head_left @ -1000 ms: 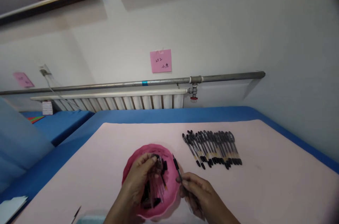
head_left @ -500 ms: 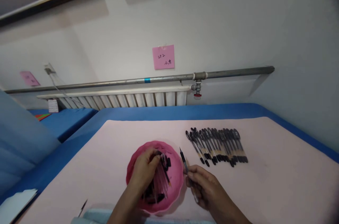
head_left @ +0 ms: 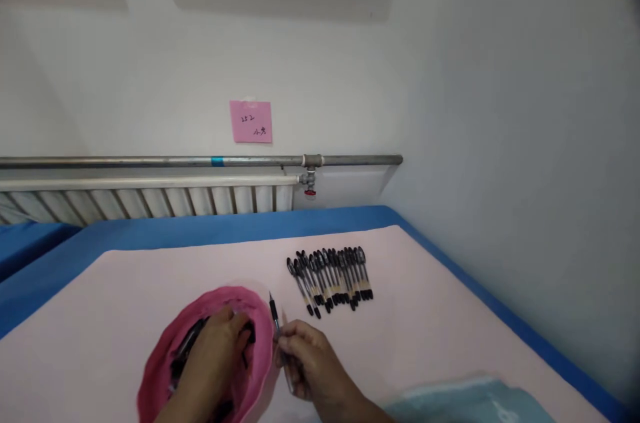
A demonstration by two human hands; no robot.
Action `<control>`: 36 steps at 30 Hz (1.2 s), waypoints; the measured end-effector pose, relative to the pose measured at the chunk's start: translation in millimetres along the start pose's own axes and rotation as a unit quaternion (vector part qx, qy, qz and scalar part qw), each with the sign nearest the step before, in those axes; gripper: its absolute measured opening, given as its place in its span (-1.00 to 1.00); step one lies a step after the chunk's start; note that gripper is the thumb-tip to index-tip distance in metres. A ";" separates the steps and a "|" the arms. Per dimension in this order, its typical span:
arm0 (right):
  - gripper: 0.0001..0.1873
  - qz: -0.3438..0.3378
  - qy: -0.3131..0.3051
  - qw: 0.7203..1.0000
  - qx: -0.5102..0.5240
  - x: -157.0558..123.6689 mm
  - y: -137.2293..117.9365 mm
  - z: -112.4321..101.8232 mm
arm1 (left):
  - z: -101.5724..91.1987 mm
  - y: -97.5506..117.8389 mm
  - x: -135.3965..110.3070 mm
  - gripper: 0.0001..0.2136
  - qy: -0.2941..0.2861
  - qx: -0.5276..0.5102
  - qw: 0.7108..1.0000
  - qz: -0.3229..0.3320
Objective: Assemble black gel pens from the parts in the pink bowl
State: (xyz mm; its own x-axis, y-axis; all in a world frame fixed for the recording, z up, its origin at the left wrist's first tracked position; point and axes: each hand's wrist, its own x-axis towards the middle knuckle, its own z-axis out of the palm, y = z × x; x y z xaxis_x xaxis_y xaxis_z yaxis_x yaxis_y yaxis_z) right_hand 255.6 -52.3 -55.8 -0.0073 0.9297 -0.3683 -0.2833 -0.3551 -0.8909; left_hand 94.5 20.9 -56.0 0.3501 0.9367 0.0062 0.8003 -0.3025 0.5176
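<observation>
A pink scalloped bowl (head_left: 262,369) at lower middle holds loose dark pen parts (head_left: 186,344), several of them black. Inside it is my left hand (head_left: 215,349), its fingers curled together over the parts; whatever they pinch is hidden. Just right of the rim, my right hand (head_left: 311,355) grips an uncapped pen (head_left: 275,317) between thumb and fingers. The pen has a clear barrel and a black grip, with its tip pointing up and away. Beyond that hand, several capped pens (head_left: 333,279) with black ends lie side by side in a row.
The pink tabletop (head_left: 125,296) has a blue border (head_left: 240,226). A light blue cloth (head_left: 470,403) lies at the front right. Behind the table are a white radiator (head_left: 225,199), a metal pipe (head_left: 360,160) and a pink note (head_left: 251,121) on the wall.
The view has swung right, so the bowl and pens appear further left. My left hand sits deeper in the bowl. My right hand keeps hold of the pen beside the rim.
</observation>
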 end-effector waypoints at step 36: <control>-0.84 -0.016 -0.028 0.998 -0.054 0.0 -4.3 1.1 | -10.4 20.5 -14.0 -0.86 0.016 0.031 0.989 0.146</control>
State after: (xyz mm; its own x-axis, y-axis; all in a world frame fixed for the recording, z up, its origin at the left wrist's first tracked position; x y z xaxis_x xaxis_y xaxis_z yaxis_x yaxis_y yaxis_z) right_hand 255.8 -50.7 -51.7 -0.0544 0.9437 -0.3262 -0.1788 -0.3307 -0.9267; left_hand 100.9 3.4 -36.5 0.5555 0.8127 0.1761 0.6960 -0.5703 0.4364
